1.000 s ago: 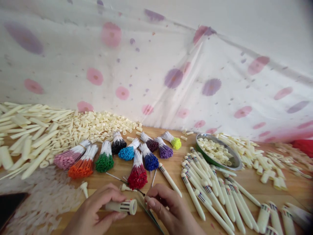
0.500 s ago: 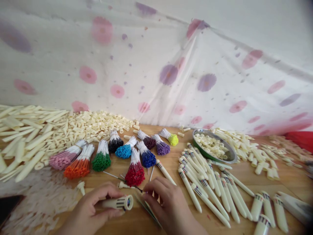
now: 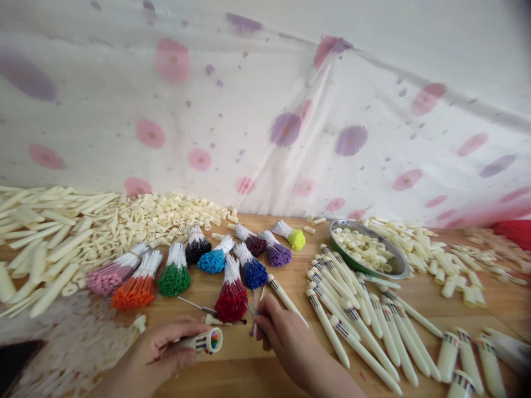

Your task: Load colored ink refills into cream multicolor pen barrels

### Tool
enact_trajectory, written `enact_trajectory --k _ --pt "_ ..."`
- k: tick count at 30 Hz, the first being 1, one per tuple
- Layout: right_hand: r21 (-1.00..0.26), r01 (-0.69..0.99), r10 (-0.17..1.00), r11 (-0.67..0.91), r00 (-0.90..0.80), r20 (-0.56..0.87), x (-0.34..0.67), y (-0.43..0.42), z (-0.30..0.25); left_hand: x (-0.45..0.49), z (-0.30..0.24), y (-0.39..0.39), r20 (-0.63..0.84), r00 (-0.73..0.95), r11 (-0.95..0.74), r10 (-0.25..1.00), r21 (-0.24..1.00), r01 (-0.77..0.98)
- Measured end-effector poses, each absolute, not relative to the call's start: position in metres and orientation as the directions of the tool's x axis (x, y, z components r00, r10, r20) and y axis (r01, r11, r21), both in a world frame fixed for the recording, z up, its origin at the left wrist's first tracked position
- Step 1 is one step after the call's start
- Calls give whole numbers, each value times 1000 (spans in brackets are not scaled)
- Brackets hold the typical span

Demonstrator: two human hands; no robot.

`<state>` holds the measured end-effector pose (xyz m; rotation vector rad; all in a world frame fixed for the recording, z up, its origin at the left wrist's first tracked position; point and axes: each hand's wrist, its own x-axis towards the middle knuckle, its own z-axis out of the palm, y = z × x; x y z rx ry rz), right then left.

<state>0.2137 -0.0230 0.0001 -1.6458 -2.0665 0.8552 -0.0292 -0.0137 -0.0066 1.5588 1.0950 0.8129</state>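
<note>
My left hand (image 3: 172,345) grips a cream multicolour pen barrel (image 3: 201,341), its open end facing right. Coloured tips show inside the barrel's mouth, and dark slots run along its side. In my right hand (image 3: 276,329) are thin tweezers (image 3: 251,309), mostly hidden by the fingers. They point toward the red refill bundle (image 3: 231,301). Close by lie the blue refill bundle (image 3: 253,272), a thin screwdriver-like rod (image 3: 194,305) and a small cream part (image 3: 213,320). Just beyond my right hand rests a pen (image 3: 287,298).
More refill bundles, such as green (image 3: 174,276) and orange (image 3: 135,290), stand to the left. Loose cream parts (image 3: 166,215) are heaped behind. On the right are a metal bowl (image 3: 400,268) of parts and many slotted pens (image 3: 365,337). A patterned plastic sheet (image 3: 249,110) hangs behind.
The tweezers have swung from pointing back toward me to pointing forward near the red bundle. More coloured tips show in the barrel's mouth. The view has shifted slightly.
</note>
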Motion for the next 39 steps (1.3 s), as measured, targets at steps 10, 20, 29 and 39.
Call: enact_trajectory --k 10,20,29,39 --pt "-452 571 724 685 -467 508 207 -46 33 -25 -6 -14 -115 377 8 919 962 274" --pt "-349 582 656 734 -477 584 204 -44 38 -25 -4 -20 -105 360 -22 927 943 331" --pt "-355 569 653 742 -494 574 204 -42 31 -23 -3 -20 -112 453 1 885 971 238" --pt "-330 575 639 749 -493 591 206 -44 33 -25 1 -20 -217 450 83 866 951 297"
